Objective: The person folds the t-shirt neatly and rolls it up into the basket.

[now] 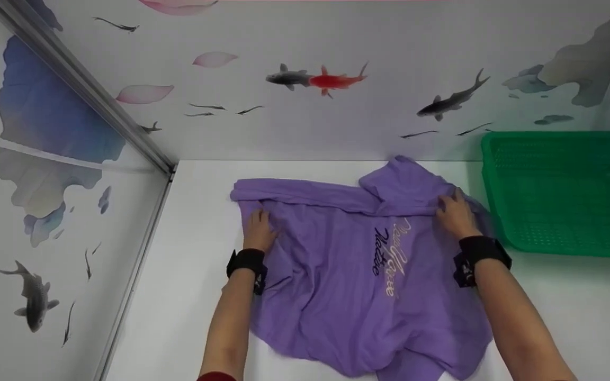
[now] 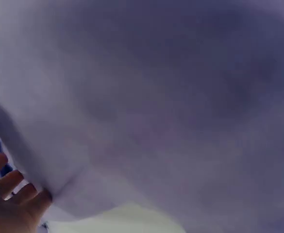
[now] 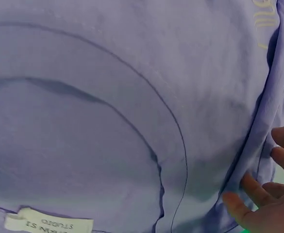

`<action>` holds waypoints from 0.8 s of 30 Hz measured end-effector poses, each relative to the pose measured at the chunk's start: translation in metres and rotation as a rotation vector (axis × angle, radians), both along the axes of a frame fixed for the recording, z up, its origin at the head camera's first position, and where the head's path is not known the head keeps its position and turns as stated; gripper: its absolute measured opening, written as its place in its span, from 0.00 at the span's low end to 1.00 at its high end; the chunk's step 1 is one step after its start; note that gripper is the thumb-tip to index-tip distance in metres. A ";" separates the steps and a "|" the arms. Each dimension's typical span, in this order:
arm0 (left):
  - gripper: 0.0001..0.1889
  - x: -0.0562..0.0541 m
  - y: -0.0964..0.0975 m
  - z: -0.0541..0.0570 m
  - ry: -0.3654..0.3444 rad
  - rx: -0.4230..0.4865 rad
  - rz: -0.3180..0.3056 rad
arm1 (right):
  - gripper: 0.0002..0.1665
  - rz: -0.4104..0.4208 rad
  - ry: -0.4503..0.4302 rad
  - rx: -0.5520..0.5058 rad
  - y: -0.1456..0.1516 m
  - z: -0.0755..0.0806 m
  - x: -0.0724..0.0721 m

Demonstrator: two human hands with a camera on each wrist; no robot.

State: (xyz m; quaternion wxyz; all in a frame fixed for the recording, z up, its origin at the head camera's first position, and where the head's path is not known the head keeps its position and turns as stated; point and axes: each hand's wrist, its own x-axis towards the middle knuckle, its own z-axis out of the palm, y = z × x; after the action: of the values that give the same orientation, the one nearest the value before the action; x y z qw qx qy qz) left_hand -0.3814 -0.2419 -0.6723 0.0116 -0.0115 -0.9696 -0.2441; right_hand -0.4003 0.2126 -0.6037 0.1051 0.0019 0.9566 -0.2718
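Observation:
A purple shirt [image 1: 337, 254] lies spread and wrinkled on the white table, with black and cream script lettering across it. A strip along its far side is folded over, and a flap of cloth stands up toward the wall at the far right. On the shirt's left part rests my left hand [image 1: 259, 231], fingers extended toward the fold. My right hand [image 1: 456, 216] touches the fold near the right end, its fingers [image 3: 256, 189] spread along the cloth edge. The neckline and a white label [image 3: 49, 221] show in the right wrist view.
A green plastic basket [image 1: 575, 248] stands on the table at the right, close beside the shirt. Behind the table rises a white wall [image 1: 337, 127] printed with fish and petals. A similar panel with a metal rail [image 1: 119, 100] borders the left side.

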 end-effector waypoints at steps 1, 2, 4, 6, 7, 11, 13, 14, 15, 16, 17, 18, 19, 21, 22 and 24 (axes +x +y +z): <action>0.27 0.010 0.000 0.018 -0.019 -0.029 -0.023 | 0.27 -0.005 -0.011 -0.001 0.001 -0.001 -0.001; 0.24 0.017 -0.002 0.028 -0.008 -0.072 -0.039 | 0.27 -0.006 -0.021 -0.001 0.003 -0.001 -0.002; 0.21 0.026 -0.011 0.041 -0.008 -0.162 -0.051 | 0.26 -0.008 -0.020 0.006 0.005 -0.002 -0.003; 0.19 0.029 -0.022 0.048 -0.023 -0.240 -0.056 | 0.24 -0.004 0.000 0.015 0.005 -0.003 -0.004; 0.18 0.029 -0.028 0.053 -0.054 -0.254 -0.047 | 0.23 -0.003 0.008 0.020 0.005 -0.003 -0.004; 0.11 0.025 -0.036 0.067 -0.144 -0.264 0.026 | 0.20 -0.015 0.055 0.020 0.003 -0.006 -0.004; 0.10 0.020 -0.037 0.070 -0.146 -0.239 0.096 | 0.20 -0.045 0.064 0.009 0.002 -0.009 -0.005; 0.11 0.017 -0.037 0.070 -0.138 -0.226 0.131 | 0.20 -0.062 0.067 0.000 0.002 -0.009 -0.005; 0.12 0.014 -0.038 0.070 -0.122 -0.211 0.164 | 0.22 -0.077 0.065 -0.010 0.003 -0.010 -0.006; 0.13 0.011 -0.038 0.070 -0.107 -0.200 0.194 | 0.23 -0.089 0.061 -0.018 0.003 -0.010 -0.007; 0.16 0.007 -0.038 0.069 -0.096 -0.191 0.220 | 0.25 -0.100 0.054 -0.024 0.003 -0.010 -0.008; 0.18 0.004 -0.038 0.069 -0.083 -0.184 0.238 | 0.26 -0.108 0.046 -0.028 0.004 -0.010 -0.009; 0.19 0.000 -0.038 0.068 -0.075 -0.189 0.246 | 0.28 -0.111 0.038 -0.029 0.005 -0.010 -0.009; 0.21 -0.006 -0.038 0.066 -0.071 -0.211 0.246 | 0.26 -0.108 0.019 -0.023 0.007 -0.009 -0.010; 0.20 -0.009 -0.038 0.065 -0.067 -0.233 0.240 | 0.25 -0.114 0.014 -0.020 0.007 -0.008 -0.011; 0.16 -0.015 -0.036 0.063 -0.048 -0.278 0.223 | 0.22 -0.142 0.022 -0.014 0.007 -0.008 -0.011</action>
State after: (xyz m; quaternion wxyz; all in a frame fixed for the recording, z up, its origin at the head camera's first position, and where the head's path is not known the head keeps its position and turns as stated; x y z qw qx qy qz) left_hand -0.3964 -0.2776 -0.6093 0.0139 0.1004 -0.9893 -0.1053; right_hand -0.4115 0.2196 -0.6113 0.0752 0.0659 0.9533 -0.2850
